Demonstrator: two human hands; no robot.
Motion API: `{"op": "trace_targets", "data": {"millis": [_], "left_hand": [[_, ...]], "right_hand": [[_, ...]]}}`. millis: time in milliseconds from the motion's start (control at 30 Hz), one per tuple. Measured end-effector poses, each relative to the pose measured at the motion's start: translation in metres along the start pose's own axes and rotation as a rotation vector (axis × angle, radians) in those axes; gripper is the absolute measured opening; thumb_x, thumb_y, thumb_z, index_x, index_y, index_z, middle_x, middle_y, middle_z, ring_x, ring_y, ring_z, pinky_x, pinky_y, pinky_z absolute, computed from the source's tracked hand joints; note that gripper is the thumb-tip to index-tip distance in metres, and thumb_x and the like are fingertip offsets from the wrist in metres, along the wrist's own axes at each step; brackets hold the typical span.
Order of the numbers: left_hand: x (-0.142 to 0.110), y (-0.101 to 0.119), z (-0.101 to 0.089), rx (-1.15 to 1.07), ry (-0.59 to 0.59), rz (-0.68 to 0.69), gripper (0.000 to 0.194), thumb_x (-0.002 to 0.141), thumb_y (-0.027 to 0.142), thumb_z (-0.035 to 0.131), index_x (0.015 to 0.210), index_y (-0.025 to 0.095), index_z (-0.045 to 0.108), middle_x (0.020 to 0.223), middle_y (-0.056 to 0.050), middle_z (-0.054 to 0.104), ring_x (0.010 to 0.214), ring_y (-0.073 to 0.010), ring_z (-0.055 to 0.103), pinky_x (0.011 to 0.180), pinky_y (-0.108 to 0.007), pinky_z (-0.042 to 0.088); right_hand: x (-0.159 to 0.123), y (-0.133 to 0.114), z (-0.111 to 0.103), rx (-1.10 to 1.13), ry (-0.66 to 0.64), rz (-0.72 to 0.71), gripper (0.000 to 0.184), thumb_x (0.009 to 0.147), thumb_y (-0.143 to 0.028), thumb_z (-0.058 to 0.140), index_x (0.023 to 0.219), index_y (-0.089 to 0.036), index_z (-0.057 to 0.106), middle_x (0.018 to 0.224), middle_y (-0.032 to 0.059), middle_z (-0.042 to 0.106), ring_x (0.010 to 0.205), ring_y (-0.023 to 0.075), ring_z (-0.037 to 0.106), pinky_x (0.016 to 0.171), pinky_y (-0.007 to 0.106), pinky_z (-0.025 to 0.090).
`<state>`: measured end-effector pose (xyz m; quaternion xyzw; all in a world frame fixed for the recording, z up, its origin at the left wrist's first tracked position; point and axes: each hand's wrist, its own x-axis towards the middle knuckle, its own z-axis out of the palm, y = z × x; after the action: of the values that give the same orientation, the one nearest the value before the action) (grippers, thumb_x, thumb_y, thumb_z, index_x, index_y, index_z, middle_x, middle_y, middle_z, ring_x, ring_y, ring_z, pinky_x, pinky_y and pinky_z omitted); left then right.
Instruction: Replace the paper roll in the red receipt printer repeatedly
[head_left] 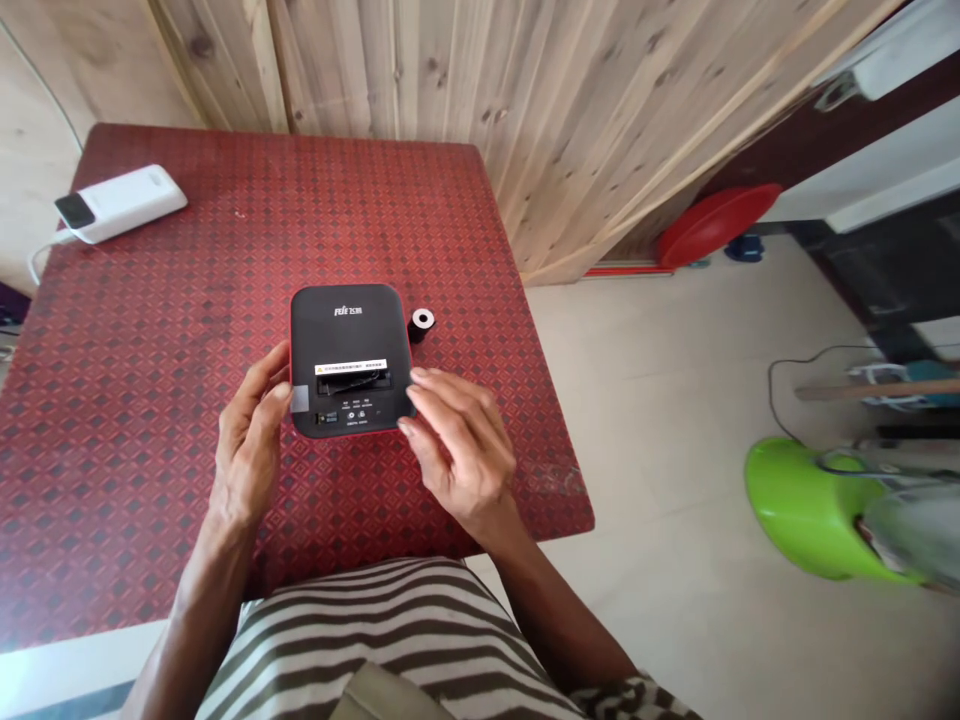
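Note:
A black box-shaped device (pixel 349 355) with a red lower edge, a slot and a white label on top, sits on the red patterned table (pixel 150 380). My left hand (pixel 249 445) rests against its left side, fingers curled, the thumb touching the casing. At the device's right front corner is my right hand (pixel 457 440), its fingers loosely bent and the fingertips touching the casing. A small black-and-white roll (pixel 421 322) lies just right of the device, untouched.
A white power bank (pixel 120 203) with a cable lies at the table's far left. Wooden planks line the wall behind. To the right, on the tiled floor, are a green plastic object (pixel 814 510), a red basin (pixel 712 222) and cables.

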<state>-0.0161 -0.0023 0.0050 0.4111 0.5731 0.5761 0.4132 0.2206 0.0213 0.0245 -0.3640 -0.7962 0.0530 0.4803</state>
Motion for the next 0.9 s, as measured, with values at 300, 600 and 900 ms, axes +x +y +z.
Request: {"op": "trace_targets", "data": {"millis": [300, 600, 900], "left_hand": [[-0.009, -0.005, 0.002, 0.018, 0.052, 0.012, 0.051, 0.101, 0.041, 0.079, 0.152, 0.033, 0.075, 0.149, -0.006, 0.078, 0.138, -0.0309, 0.074, 0.12, -0.045, 0.057], [-0.01, -0.002, 0.005, 0.001, 0.082, -0.007, 0.049, 0.099, 0.037, 0.078, 0.148, 0.034, 0.079, 0.149, -0.005, 0.078, 0.137, -0.0318, 0.073, 0.124, -0.049, 0.054], [-0.013, 0.004, 0.018, 0.04, 0.174, -0.068, 0.05, 0.099, 0.034, 0.073, 0.148, 0.03, 0.078, 0.144, -0.006, 0.08, 0.136, -0.0305, 0.073, 0.124, -0.048, 0.054]], "right_hand": [[-0.038, -0.002, 0.018, 0.227, -0.054, 0.433, 0.031, 0.118, -0.026, 0.05, 0.142, -0.022, 0.07, 0.129, 0.0122, 0.084, 0.114, 0.0251, 0.084, 0.096, 0.04, 0.07], [-0.037, -0.001, 0.017, 0.261, -0.073, 0.435, 0.032, 0.119, -0.029, 0.048, 0.142, -0.022, 0.07, 0.133, 0.0129, 0.083, 0.117, 0.0254, 0.083, 0.097, 0.041, 0.069], [-0.04, -0.002, 0.019, 0.235, -0.037, 0.427, 0.032, 0.12, -0.032, 0.049, 0.141, -0.023, 0.07, 0.128, 0.011, 0.085, 0.103, 0.022, 0.084, 0.09, 0.036, 0.07]]}}
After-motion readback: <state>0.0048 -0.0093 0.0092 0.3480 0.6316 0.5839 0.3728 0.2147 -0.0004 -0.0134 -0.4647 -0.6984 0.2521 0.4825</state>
